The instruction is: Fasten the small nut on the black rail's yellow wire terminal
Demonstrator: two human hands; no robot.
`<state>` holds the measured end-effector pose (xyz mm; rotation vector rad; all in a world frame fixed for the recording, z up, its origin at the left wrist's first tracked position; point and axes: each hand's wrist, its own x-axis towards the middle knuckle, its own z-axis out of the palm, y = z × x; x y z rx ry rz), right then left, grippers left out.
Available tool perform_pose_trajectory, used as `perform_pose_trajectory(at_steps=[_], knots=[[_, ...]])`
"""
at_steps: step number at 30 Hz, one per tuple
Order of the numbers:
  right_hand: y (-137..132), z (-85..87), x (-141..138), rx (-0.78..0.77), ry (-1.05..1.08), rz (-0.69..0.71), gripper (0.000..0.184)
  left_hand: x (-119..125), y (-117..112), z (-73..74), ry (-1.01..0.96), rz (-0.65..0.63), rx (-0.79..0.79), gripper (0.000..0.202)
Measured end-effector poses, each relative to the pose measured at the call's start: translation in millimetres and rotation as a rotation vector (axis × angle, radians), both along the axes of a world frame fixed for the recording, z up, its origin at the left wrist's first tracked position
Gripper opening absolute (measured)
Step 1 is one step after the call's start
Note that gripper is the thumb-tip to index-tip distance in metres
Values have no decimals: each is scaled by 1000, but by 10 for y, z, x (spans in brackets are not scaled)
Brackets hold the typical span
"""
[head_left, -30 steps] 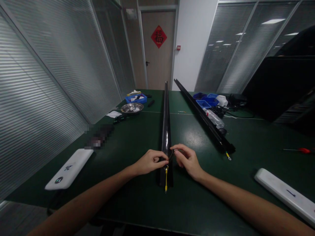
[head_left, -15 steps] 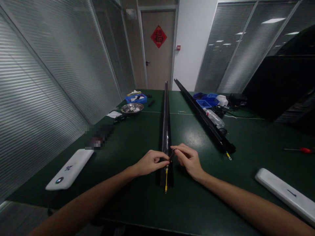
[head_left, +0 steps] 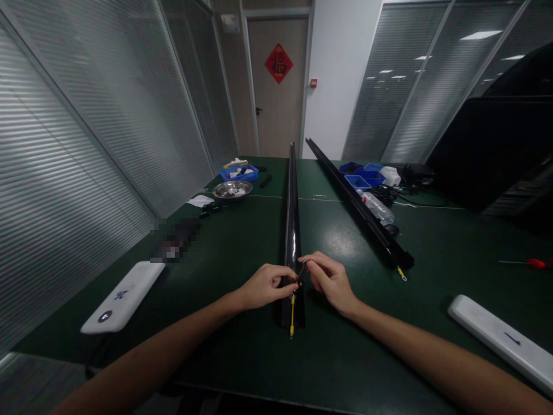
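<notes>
A long black channel-shaped rail [head_left: 291, 213] runs away from me along the table. Over its near end, my right hand [head_left: 332, 282] pinches the upper end of a small metal wrench [head_left: 303, 270]. Closed around the lower end of that wrench, the thumb and fingers of my left hand [head_left: 265, 286] meet at the rail; the fastening beneath them is hidden. A short yellow wire [head_left: 292, 314] with a ring terminal hangs from the rail's near end, just below my left fingertips.
A second black rail [head_left: 363, 216] lies to the right, near a plastic bottle [head_left: 378, 208] and blue bins [head_left: 367, 173]. Left stand a metal bowl [head_left: 232, 190] and a blue basket [head_left: 239, 174]. White cases [head_left: 125, 297] flank me; a red-handled screwdriver [head_left: 536, 263] lies far right.
My right hand has shifted very slightly with the wrench, which is tilted a little differently. My left hand stays in place at the rail.
</notes>
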<state>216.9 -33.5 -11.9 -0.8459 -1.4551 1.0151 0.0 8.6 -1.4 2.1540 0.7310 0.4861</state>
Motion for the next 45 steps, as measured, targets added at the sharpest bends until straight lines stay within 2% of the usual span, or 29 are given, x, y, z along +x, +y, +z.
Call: perform_pose_trajectory(at_steps=[6,13,22,31,41,45], knots=[[0,-26,-10,-48,24,31,25,5,-5,1,-22,17,-2,26],[56,-34,-23,-89,-84,132,26,11,6,-6,-17,15,-52,26],[93,-40,-25,-97,-71,178,33,8,-5,-1,4,23,-10,27],[52,-13,-26,-45,-91,140,30,2,14,-27,-2,16,-51,30],[61,4,-26,-38,-96,188,35,-6,12,-22,10,13,-52,31],[37,6,-21,-2,-124,145,31,4,8,-21,-21,6,-44,29]])
